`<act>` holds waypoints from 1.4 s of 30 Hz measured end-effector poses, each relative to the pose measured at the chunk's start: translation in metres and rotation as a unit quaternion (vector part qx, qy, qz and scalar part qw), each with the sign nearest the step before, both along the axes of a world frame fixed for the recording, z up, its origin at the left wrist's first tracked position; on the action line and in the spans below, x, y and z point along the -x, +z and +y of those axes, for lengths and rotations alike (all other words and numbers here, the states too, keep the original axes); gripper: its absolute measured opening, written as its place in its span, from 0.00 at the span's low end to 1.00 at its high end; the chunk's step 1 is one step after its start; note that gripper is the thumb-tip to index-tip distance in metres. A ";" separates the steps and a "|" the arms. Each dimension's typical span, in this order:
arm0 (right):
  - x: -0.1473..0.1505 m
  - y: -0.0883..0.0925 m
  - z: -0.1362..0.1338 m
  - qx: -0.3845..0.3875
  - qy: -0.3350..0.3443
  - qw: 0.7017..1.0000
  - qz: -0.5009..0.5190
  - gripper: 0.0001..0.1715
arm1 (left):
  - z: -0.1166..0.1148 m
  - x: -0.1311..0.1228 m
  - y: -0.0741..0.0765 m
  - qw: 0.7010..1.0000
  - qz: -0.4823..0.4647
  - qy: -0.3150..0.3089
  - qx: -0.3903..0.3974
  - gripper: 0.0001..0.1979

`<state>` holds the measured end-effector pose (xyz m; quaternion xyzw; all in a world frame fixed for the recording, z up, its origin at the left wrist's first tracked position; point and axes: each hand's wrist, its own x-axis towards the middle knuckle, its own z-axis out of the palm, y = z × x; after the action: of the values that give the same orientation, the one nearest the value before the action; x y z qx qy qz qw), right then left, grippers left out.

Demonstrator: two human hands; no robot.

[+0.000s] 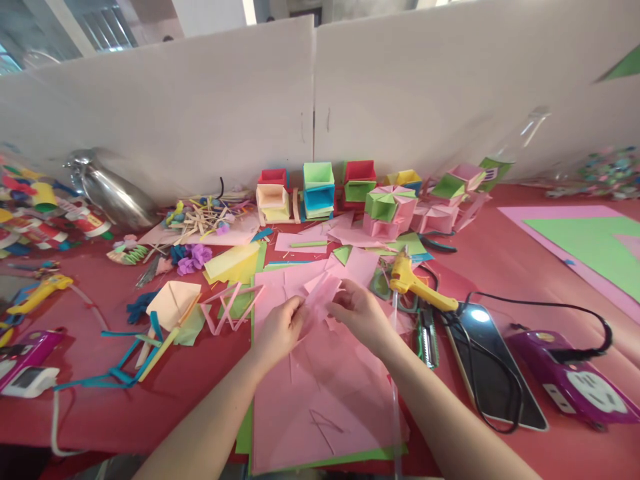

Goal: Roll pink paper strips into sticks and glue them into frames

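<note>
A small piece of folded pink paper (323,297) is held between my two hands above a stack of pink sheets (330,393). My left hand (283,327) pinches its left side, thumb and fingers together. On the other side, my right hand (361,312) grips the paper with thumb and forefinger. The exact folds are hard to make out against the pink beneath. Just left of my hands stands a pink folded paper frame (231,308). A yellow glue gun (420,283) lies to the right, near a green-handled cutter (428,337).
Coloured paper boxes (319,190) line the back by a white partition (200,127). A dark phone or tablet (495,367), black cable and purple power strip (575,377) lie right. A metal jug (107,190) and blue paper strips (117,373) are left. A glass bottle (515,147) stands back right.
</note>
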<state>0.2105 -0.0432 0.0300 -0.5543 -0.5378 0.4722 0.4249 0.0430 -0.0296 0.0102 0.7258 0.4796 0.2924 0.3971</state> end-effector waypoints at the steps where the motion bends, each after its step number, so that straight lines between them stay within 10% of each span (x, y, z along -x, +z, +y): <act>1: 0.000 0.000 -0.001 -0.017 -0.017 0.999 -0.033 0.22 | 0.001 0.001 0.000 1.000 0.012 -0.003 -0.003 0.12; 4: -0.003 0.002 -0.003 -0.146 -0.035 0.973 -0.176 0.37 | 0.002 0.003 0.003 0.999 0.037 -0.019 0.000 0.10; 8: -0.012 0.012 -0.005 -0.311 0.075 0.895 -0.312 0.22 | 0.003 0.011 0.011 0.998 0.020 -0.056 0.020 0.09; 13: -0.014 0.023 -0.012 -0.327 0.181 0.842 -0.390 0.05 | -0.002 0.025 0.028 0.986 0.071 -0.140 0.047 0.09; 18: -0.007 0.007 -0.039 -0.325 0.211 0.812 -0.436 0.10 | -0.037 0.035 0.032 0.972 0.151 -0.110 -0.146 0.15; 25: -0.005 -0.018 -0.065 -0.324 0.192 0.795 -0.476 0.08 | -0.082 0.035 0.006 0.940 0.252 -0.175 -0.145 0.11; 42: -0.001 -0.019 -0.076 -0.224 0.120 0.800 -0.544 0.12 | -0.057 0.040 0.002 0.941 0.261 -0.135 -0.166 0.15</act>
<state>0.2113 -0.1190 0.0115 -0.5400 -0.8337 0.0068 0.1152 0.0034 -0.0865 0.0118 0.8904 0.4084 0.1114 0.1673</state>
